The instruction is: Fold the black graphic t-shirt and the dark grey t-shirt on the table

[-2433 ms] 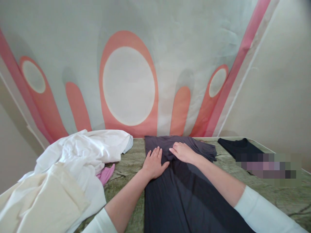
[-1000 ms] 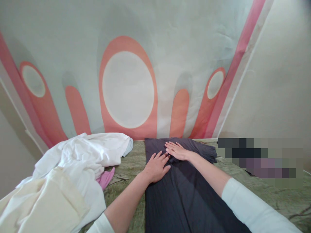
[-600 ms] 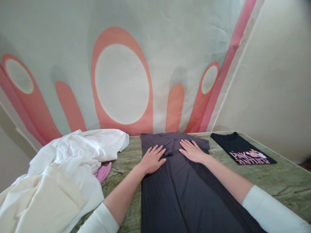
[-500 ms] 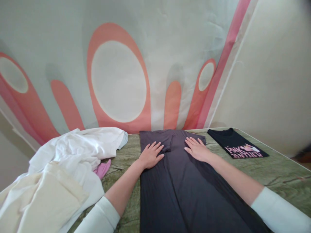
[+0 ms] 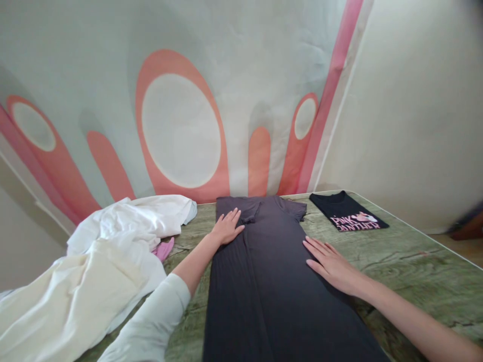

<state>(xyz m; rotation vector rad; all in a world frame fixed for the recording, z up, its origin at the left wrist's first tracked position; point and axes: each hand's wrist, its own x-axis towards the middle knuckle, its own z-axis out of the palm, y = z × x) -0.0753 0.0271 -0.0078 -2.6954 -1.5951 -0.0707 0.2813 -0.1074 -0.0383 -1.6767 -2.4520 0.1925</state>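
1. dk gray garment (image 5: pixel 271 281): lies lengthwise mid table (image 5: pixel 411 251), from nr far edge down past bottom of view. short slv on its r side sticks out; on l side a slv-like piece lies folded in over the body. long creases run down its l half, r half looks smoother.
2. l hand (image 5: pixel 227 229): palm down on garment's upper l part, just below folded-in piece. fingers spread a bit, thumb out to the side, nothing pinched.
3. r hand (image 5: pixel 332 264): at garment's r edge, lower than l hand, fingertips over the cloth. fingers nearly straight w/ small gaps, thumb apart, no pinch; can't tell how hard it presses.
4. pale slv (image 5: pixel 158 306) on l arm, pushed up nr elbow; r forearm bare as far as seen.
5. l side of table: heap of white cloth (image 5: pixel 128 216), cream cloth (image 5: pixel 75 296) on its near part, pink cloth (image 5: pixel 164 248) poking out on r, lt blue bit (image 5: pixel 190 213) at far r end.
6. r side, nr far edge: black tee (image 5: pixel 345 211), folded flat, pink lettering + pic on it, apart from gray garment.
7. behind table: wall hanging (image 5: pixel 241 100) w/ orange + white shapes.
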